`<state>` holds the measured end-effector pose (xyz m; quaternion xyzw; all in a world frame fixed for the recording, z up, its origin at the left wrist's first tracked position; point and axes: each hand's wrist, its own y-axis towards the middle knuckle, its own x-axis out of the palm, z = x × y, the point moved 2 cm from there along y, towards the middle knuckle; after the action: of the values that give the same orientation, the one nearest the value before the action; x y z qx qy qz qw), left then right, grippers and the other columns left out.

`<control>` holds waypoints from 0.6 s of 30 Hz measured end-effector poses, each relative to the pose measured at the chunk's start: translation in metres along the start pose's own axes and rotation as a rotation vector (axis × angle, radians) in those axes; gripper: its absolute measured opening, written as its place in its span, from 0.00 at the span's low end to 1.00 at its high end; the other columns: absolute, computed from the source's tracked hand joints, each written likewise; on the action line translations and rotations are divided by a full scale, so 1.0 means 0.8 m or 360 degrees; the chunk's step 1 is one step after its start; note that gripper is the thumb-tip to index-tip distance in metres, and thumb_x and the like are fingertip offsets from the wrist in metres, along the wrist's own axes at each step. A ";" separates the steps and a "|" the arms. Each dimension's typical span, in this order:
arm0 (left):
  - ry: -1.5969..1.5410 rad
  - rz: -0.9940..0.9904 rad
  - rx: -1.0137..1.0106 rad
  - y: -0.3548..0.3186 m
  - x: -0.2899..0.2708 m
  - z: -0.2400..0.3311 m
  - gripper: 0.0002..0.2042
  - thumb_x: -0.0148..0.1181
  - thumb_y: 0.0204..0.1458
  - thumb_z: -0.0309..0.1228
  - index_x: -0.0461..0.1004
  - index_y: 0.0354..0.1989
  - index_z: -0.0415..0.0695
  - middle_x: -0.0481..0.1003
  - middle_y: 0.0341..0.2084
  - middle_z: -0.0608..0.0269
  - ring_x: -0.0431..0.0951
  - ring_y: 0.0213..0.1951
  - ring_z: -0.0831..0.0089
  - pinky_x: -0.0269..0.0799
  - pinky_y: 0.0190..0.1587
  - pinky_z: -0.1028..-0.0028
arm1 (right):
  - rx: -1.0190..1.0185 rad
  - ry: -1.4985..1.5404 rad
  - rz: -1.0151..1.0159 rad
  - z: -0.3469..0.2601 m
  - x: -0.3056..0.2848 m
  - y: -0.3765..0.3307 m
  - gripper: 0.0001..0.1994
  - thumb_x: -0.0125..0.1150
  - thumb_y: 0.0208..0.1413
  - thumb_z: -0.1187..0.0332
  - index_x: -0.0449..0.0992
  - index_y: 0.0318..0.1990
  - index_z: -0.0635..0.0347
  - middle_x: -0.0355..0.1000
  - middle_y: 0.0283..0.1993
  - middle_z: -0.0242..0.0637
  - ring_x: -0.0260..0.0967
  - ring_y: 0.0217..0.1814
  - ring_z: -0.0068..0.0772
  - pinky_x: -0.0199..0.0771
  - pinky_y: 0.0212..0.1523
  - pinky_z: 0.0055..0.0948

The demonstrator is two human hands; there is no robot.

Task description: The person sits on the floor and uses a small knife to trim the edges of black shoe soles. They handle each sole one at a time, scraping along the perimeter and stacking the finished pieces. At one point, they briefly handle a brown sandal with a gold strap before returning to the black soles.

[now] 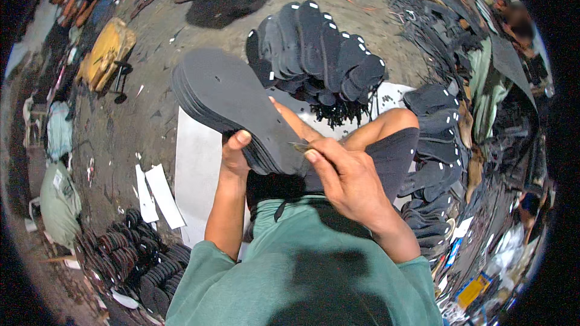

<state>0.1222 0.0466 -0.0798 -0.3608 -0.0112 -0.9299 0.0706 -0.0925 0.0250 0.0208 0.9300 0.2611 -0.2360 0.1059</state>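
My left hand [234, 154] grips the near end of a stack of black foam sandal soles [226, 99], thumb on top. The stack juts up and to the left over a white sheet. My right hand [344, 178] rests at the stack's near right edge, its index finger stretched along the top sole, and pinches a small thin object [299, 147] that is too small to identify. My bent knee [393, 122] lies just right of the hands.
A fanned pile of black soles with white tags [317, 45] stands beyond the stack. More soles [435, 139] are piled on the right. Bundled sandal straps [136, 253] lie lower left. A yellow stool [106, 54] and white paper strips [158, 193] rest on the dirt floor.
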 end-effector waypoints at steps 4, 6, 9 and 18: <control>0.0035 -0.0128 0.0087 0.007 0.027 -0.020 0.46 0.75 0.39 0.40 0.62 0.68 0.35 0.73 0.60 0.43 0.78 0.59 0.52 0.74 0.63 0.54 | 0.0062 -0.0095 -0.0017 0.005 -0.015 -0.013 0.08 0.55 0.69 0.61 0.75 0.42 0.53 0.73 0.25 0.51 0.74 0.27 0.62 0.72 0.27 0.56; 0.0140 -0.0151 0.0143 0.009 0.039 -0.025 0.46 0.76 0.39 0.39 0.62 0.68 0.36 0.72 0.60 0.43 0.78 0.58 0.51 0.74 0.63 0.53 | 0.0034 -0.0119 0.0023 0.012 -0.021 -0.020 0.08 0.55 0.70 0.61 0.75 0.42 0.53 0.73 0.25 0.52 0.74 0.27 0.62 0.72 0.27 0.57; 0.0283 -0.0168 0.0157 0.011 0.055 -0.022 0.46 0.77 0.39 0.40 0.63 0.68 0.36 0.72 0.61 0.42 0.79 0.57 0.51 0.74 0.63 0.53 | 0.0097 -0.0169 -0.0018 0.014 -0.031 -0.026 0.07 0.56 0.69 0.64 0.75 0.45 0.56 0.73 0.26 0.51 0.75 0.30 0.61 0.72 0.30 0.52; 0.0518 -0.0037 0.0187 -0.001 0.086 -0.024 0.51 0.77 0.40 0.53 0.61 0.69 0.35 0.72 0.62 0.46 0.77 0.59 0.54 0.72 0.64 0.54 | 0.0070 -0.0167 -0.0055 0.007 -0.048 -0.041 0.07 0.55 0.69 0.63 0.72 0.42 0.56 0.74 0.24 0.52 0.75 0.28 0.62 0.72 0.27 0.57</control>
<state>0.0593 0.0372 -0.0475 -0.2005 -0.0581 -0.9746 0.0817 -0.1411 0.0340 0.0324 0.9137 0.2661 -0.2920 0.0948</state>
